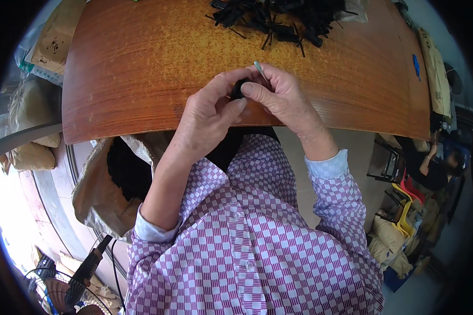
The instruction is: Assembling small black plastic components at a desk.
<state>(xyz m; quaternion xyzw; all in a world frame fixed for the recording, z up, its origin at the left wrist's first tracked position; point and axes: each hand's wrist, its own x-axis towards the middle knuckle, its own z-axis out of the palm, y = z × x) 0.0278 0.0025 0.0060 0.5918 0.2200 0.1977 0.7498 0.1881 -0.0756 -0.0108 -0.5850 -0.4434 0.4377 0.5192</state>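
Note:
Near the front edge of the wooden table (pixel 136 63), my two hands meet over a small black part (pixel 238 90). The fingers and thumb of my left hand (pixel 206 113) are closed around it. My right hand (pixel 289 102) also presses its thumb against the part. A thin tool with a pale green end (pixel 258 67) sticks up from between the fingers of my right hand; its other end is hidden there. At the far side of the table lies a heap of black parts (pixel 286 21) with thin prongs jutting out.
An open woven sack (pixel 92 194) with black material inside stands below the table at left. Lower left is a fan (pixel 63 294). Cartons and bags (pixel 31 105) line the left side. At right are a yellow chair (pixel 403 212), sacks and another person (pixel 428 168).

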